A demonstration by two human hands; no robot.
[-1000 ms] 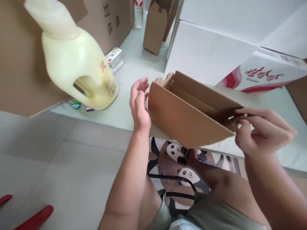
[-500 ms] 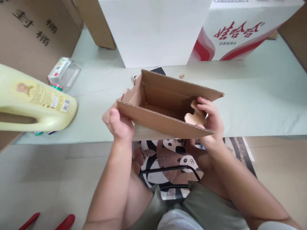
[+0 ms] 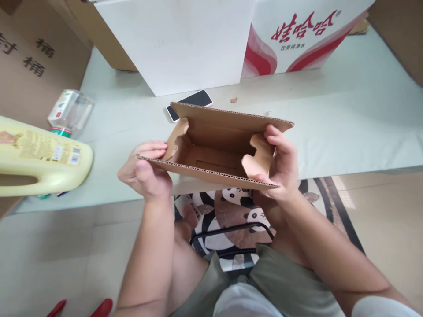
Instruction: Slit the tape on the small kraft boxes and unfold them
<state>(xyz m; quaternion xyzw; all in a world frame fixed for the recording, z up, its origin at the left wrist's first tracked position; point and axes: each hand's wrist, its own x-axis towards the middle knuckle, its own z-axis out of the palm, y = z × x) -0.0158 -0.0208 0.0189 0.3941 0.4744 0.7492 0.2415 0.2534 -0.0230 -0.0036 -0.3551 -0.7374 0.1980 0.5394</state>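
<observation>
Between my two hands is a small brown cardboard box, its top open and its inside facing me, with nothing seen in it. My left hand grips the left end, fingers against the notched left flap and thumb by the near corner. At the other end my right hand holds the box, its fingers on the outer side of the right flap. Both end flaps lean inward. The long near and far flaps stand up. Some of my fingertips are hidden behind the cardboard.
Beyond the box a phone lies on the cloth-covered table. White cartons stand at the back. To the left are a yellow jug, a clear plastic bottle and a large brown carton. A panda-patterned mat lies below.
My left fingers have pushed the left flap inward. The box has tilted so more of its bottom shows, and the phone is more visible. The whole view has shifted slightly.
</observation>
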